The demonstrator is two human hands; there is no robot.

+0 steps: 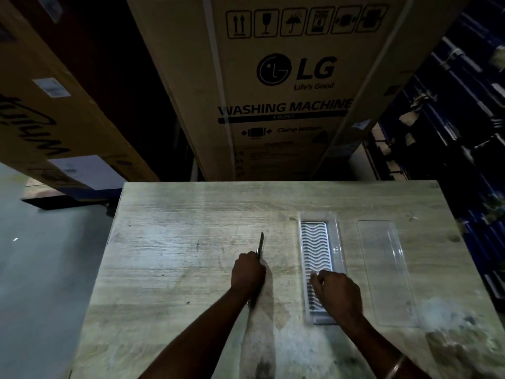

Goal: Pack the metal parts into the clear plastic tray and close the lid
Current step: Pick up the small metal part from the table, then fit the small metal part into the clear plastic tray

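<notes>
A clear plastic tray (338,242) lies lengthwise on the wooden table (177,242), right of centre. Inside it rests a flat metal part with wavy slots (315,246). My right hand (337,292) sits over the near end of that part with its fingers curled on it. My left hand (247,272) grips a second thin metal part (261,243), held on edge so it looks like a narrow blade rising from my fist. The clear lid (385,269) lies flat on the table, to the right of the tray and apart from it.
A large cardboard washing machine box (281,86) stands behind the table's far edge, with more cartons (54,105) at the left. Dark blue racking (451,119) fills the right side. The floor (41,269) is at the left.
</notes>
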